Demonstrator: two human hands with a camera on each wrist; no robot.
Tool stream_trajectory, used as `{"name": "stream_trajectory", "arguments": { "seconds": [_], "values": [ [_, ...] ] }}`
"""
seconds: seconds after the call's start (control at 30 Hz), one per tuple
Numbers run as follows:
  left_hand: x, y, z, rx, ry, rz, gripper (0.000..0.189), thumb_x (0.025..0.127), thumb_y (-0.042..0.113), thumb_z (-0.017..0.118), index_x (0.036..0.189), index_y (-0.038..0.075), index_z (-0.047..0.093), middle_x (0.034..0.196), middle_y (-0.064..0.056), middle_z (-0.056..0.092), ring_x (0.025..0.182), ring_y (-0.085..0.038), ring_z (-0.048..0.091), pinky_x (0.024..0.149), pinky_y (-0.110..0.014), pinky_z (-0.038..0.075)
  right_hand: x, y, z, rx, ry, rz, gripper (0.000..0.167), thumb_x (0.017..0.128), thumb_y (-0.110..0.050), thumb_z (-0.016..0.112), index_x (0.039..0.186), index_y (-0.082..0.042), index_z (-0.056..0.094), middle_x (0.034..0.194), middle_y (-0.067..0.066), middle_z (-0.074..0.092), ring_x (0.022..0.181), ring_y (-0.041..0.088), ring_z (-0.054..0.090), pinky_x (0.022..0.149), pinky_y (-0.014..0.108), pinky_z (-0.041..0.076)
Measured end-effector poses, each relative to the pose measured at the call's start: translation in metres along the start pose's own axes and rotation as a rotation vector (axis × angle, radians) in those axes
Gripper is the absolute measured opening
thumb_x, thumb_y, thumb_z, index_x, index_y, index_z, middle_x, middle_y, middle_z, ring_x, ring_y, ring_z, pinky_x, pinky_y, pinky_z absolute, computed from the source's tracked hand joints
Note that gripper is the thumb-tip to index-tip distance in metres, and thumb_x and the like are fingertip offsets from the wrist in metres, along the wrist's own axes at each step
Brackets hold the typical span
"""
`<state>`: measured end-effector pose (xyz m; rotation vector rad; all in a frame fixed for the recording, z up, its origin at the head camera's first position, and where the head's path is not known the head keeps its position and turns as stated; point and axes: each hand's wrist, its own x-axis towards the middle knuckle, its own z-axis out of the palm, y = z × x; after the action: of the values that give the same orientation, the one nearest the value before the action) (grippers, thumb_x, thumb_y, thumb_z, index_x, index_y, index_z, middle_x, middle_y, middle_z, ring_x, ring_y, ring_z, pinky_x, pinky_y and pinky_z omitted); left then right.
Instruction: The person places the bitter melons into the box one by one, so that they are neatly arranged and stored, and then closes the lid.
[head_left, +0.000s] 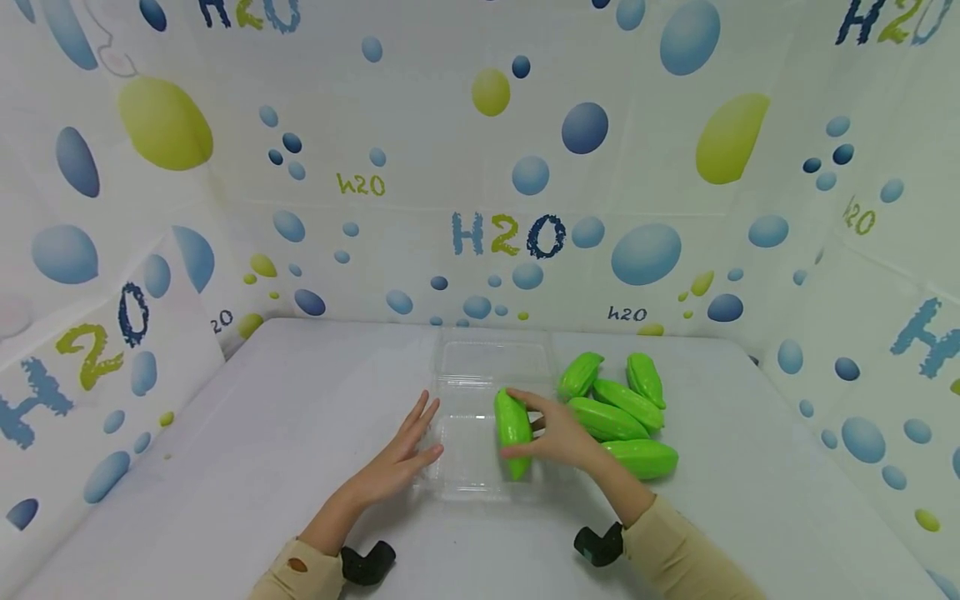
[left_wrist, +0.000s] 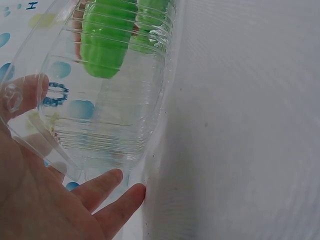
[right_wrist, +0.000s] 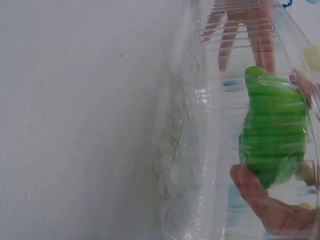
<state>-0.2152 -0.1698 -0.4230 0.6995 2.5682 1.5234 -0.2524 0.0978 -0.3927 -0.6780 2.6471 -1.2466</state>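
A clear plastic clamshell container (head_left: pixel 468 467) lies with its lid (head_left: pixel 491 358) folded back, away from me. My right hand (head_left: pixel 558 433) grips a glossy green ridged fruit (head_left: pixel 513 433), long and pointed, between thumb and fingers over the right part of the base. Through the clear wall, the right wrist view shows the same green fruit (right_wrist: pixel 275 130) with the thumb against it. My left hand (head_left: pixel 393 467), fingers spread and fairly straight, is at the container's left side; whether it touches the wall I cannot tell. In the left wrist view its fingers (left_wrist: pixel 100 190) are beside the container (left_wrist: pixel 110 115).
Several more green ridged fruits (head_left: pixel 607 418) lie in a loose group right of the container, partly behind my right hand. The table (head_left: pixel 300 400) is covered in white. A patterned curtain (head_left: pixel 420 167) with blue and yellow drops closes off the back and sides.
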Motion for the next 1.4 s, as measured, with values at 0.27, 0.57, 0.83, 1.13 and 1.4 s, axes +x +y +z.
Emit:
{"name": "stream_trajectory", "arguments": {
  "seconds": [0.27,0.57,0.83,1.13,1.4],
  "values": [
    [0.002,-0.002,0.001,0.009,-0.007,0.008,0.065,0.096,0.019,0.048,0.148,0.008,0.011,0.152,-0.011,-0.011,0.137,-0.035,0.001,0.101,-0.058,0.024,0.002,0.002,0.008,0.003,-0.003,0.017,0.088,0.066,-0.037,0.081,0.140,-0.019,0.038,0.121,0.010,0.051,0.094,0.025,0.059,0.070,0.034,0.051],
    [0.002,-0.004,0.001,0.010,-0.001,0.026,0.065,0.095,0.021,0.049,0.147,0.008,0.011,0.152,-0.011,-0.010,0.137,-0.035,-0.001,0.100,-0.058,0.025,0.004,-0.002,0.017,0.015,0.000,0.004,0.087,0.067,-0.034,0.081,0.140,-0.017,0.038,0.124,0.014,0.051,0.094,0.027,0.060,0.070,0.035,0.051],
    [0.003,-0.003,0.001,0.008,-0.005,0.017,0.066,0.095,0.021,0.049,0.147,0.008,0.011,0.152,-0.012,-0.010,0.137,-0.037,0.004,0.100,-0.058,0.026,0.007,-0.003,0.025,0.029,-0.017,-0.005,0.087,0.068,-0.035,0.081,0.140,-0.014,0.037,0.126,0.014,0.051,0.093,0.025,0.059,0.072,0.035,0.051],
    [0.001,-0.003,0.000,0.007,-0.005,0.004,0.066,0.095,0.022,0.049,0.148,0.011,0.011,0.152,-0.011,-0.010,0.135,-0.039,0.011,0.100,-0.057,0.027,0.010,-0.009,0.034,-0.009,-0.020,0.007,0.085,0.068,-0.032,0.081,0.139,-0.010,0.039,0.124,0.016,0.052,0.091,0.025,0.059,0.074,0.035,0.051],
    [0.000,-0.005,0.000,0.010,-0.001,0.003,0.065,0.095,0.021,0.049,0.148,0.010,0.011,0.152,-0.010,-0.011,0.135,-0.040,0.010,0.099,-0.059,0.026,0.014,-0.010,0.044,-0.043,0.006,-0.009,0.084,0.067,-0.031,0.082,0.136,-0.005,0.041,0.123,0.016,0.053,0.100,0.028,0.057,0.077,0.037,0.051]
  ]
}}
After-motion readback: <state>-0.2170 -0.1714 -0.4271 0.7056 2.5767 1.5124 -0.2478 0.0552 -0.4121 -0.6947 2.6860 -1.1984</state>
